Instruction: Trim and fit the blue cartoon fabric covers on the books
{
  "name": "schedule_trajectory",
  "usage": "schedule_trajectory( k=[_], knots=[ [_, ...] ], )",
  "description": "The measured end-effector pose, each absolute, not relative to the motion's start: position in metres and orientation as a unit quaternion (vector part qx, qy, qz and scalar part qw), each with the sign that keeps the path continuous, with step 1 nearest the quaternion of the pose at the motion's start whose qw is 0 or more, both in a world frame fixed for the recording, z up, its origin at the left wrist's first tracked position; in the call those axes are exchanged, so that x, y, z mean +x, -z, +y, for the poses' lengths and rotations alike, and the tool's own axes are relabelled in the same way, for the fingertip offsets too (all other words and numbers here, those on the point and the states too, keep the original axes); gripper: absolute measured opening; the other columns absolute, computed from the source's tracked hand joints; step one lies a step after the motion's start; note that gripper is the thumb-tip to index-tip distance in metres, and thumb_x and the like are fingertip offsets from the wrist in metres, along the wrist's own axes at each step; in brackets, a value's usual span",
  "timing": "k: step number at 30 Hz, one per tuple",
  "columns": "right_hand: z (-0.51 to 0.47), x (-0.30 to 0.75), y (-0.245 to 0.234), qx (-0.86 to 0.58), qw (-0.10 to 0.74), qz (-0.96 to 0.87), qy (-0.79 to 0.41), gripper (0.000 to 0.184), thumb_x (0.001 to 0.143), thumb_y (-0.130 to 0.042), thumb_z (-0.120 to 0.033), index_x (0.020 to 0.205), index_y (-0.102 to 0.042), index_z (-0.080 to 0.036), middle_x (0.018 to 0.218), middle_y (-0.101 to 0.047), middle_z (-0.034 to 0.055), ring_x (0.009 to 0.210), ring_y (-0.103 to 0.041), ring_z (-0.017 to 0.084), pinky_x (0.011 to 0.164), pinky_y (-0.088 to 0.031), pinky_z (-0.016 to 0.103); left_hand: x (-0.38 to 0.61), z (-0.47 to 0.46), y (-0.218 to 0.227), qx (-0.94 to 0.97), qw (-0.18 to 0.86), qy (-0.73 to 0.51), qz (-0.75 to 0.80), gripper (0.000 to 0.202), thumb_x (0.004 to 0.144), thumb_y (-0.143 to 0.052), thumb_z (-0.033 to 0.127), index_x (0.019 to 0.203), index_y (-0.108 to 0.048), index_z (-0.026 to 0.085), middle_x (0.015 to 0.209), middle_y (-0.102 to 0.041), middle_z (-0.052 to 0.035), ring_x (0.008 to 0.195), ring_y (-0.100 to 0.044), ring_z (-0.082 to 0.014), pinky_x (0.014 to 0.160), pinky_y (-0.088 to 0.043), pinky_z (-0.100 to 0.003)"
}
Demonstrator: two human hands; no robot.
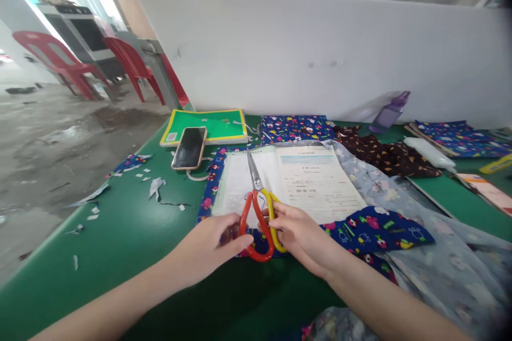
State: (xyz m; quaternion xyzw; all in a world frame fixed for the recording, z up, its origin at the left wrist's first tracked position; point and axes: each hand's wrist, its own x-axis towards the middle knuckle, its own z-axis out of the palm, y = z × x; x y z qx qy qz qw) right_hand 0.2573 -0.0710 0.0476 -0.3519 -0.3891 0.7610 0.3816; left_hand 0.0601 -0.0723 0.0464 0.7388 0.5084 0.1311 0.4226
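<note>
A pair of scissors [257,185] with one red and one yellow handle is held between my hands, blades nearly closed and pointing away from me. My left hand [214,240] grips the red handle, while my right hand [298,232] has its fingers on the yellow one. Under the blades lies an open book [324,181] with printed pages. Dark blue patterned fabric [210,192] shows beneath the book, and a strip of it [372,232] crosses its lower right corner. Pale grey patterned fabric [424,234] spreads out to the right.
On the green table [132,240], a phone [189,148] leans on a green book [212,125]. Scraps [157,188] lie at left. Along the white board [280,48] are folded blue fabric [296,128], brown fabric [392,154], a purple bottle [389,113] and a white tube [430,153].
</note>
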Motion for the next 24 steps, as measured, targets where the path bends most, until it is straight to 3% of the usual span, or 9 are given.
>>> schedule_trajectory(
  k=[4,9,11,14,17,24],
  knots=[
    [-0.08,0.244,-0.054,-0.304,0.4,-0.374,-0.779,0.042,0.075,-0.051,-0.014,0.116,-0.056,-0.021,0.111,-0.062,0.0051,0.107,-0.057,0.02,0.094,-0.045,0.037,0.058,-0.077,-0.035,0.68,0.498,-0.188,0.504,0.032,0.085,-0.048,0.048,0.1,-0.052,0.02,0.083,-0.062,-0.0014,0.074,-0.058,-0.0181,0.066,-0.044,-0.027],
    [-0.083,0.246,-0.058,-0.319,0.283,-0.476,-0.769,0.041,0.081,-0.053,-0.021,0.122,-0.055,-0.024,0.116,-0.061,0.004,0.109,-0.057,0.018,0.101,-0.039,0.038,0.049,-0.094,-0.028,0.56,0.587,-0.272,0.516,0.021,0.088,-0.041,0.04,0.096,-0.046,0.021,0.094,-0.063,-0.0043,0.083,-0.062,-0.0208,0.076,-0.049,-0.032],
    [-0.083,0.25,-0.061,-0.315,0.22,-0.509,-0.77,0.036,0.085,-0.051,-0.027,0.121,-0.057,-0.022,0.113,-0.063,0.0048,0.103,-0.061,0.017,0.097,-0.043,0.037,0.039,-0.105,-0.026,0.548,0.577,-0.28,0.537,0.021,0.089,-0.04,0.042,0.096,-0.046,0.022,0.092,-0.063,-0.0042,0.083,-0.062,-0.0223,0.076,-0.05,-0.033],
    [-0.084,0.259,-0.066,-0.335,0.158,-0.548,-0.75,0.035,0.089,-0.046,-0.037,0.116,-0.061,-0.021,0.105,-0.066,0.0073,0.08,-0.067,0.015,0.077,-0.053,0.032,0.016,-0.125,-0.022,0.582,0.512,-0.284,0.564,0.024,0.088,-0.041,0.046,0.095,-0.05,0.025,0.089,-0.063,-0.0024,0.088,-0.059,-0.0231,0.079,-0.049,-0.031],
    [-0.085,0.272,-0.071,-0.385,0.189,-0.604,-0.672,0.034,0.088,-0.048,-0.039,0.112,-0.063,-0.02,0.098,-0.068,0.0083,0.071,-0.066,0.015,0.065,-0.054,0.03,-0.013,-0.143,-0.019,0.58,0.478,-0.273,0.601,0.027,0.086,-0.042,0.051,0.095,-0.054,0.029,0.088,-0.064,-0.0008,0.085,-0.059,-0.0233,0.077,-0.048,-0.03],
    [-0.086,0.325,-0.079,-0.483,0.295,-0.642,-0.518,0.028,0.088,-0.049,-0.04,0.105,-0.064,-0.022,0.09,-0.067,0.0056,0.076,-0.064,0.016,0.069,-0.052,0.029,-0.087,-0.154,0.004,0.52,0.439,-0.266,0.683,0.036,0.082,-0.041,0.061,0.093,-0.061,0.033,0.087,-0.071,0.0022,0.085,-0.063,-0.0261,0.08,-0.051,-0.034]
  ],
)
